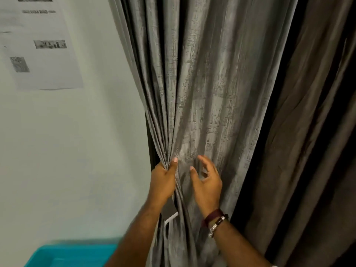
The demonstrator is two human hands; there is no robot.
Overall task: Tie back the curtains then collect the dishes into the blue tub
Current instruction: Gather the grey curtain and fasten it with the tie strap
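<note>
A grey textured curtain (208,83) hangs in front of me, its folds bunched together at its left edge. My left hand (163,182) grips those gathered folds, thumb up against the fabric. My right hand (207,184) is just to the right, fingers spread and loosely bent against the curtain's face, holding nothing; it wears bracelets at the wrist. A blue tub (73,253) shows at the bottom left, below my left forearm. A white piece (170,218), perhaps a hook or tieback, peeks out behind the curtain between my wrists.
A darker brown curtain (308,132) hangs to the right of the grey one. On the left is a pale wall (77,151) with a printed paper sheet (40,45) stuck high up.
</note>
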